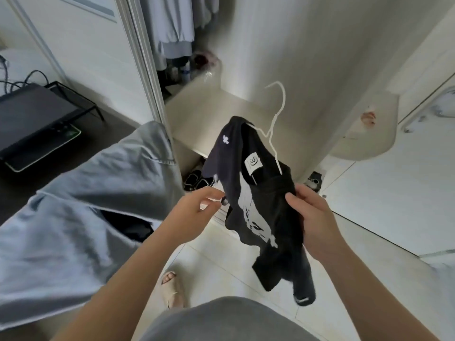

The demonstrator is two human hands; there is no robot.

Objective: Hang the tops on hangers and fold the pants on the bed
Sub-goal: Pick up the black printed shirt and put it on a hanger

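Note:
A black top [261,207] with a white face print and a white neck label hangs bunched in front of me. A thin white wire hanger [277,114] is threaded through its neck, with the hook sticking up above the fabric. My right hand [312,217] grips the top's right shoulder. My left hand [197,207] pinches the left edge of the fabric with thumb and fingertips. Light blue-grey pants [81,205] lie spread over the bed at the left.
An open wardrobe [209,104] stands ahead with grey garments [172,25] hanging inside and shoes [194,180] on its floor. A laptop on a stand [37,119] sits at the far left. My sandalled foot [172,289] rests on the white tiled floor.

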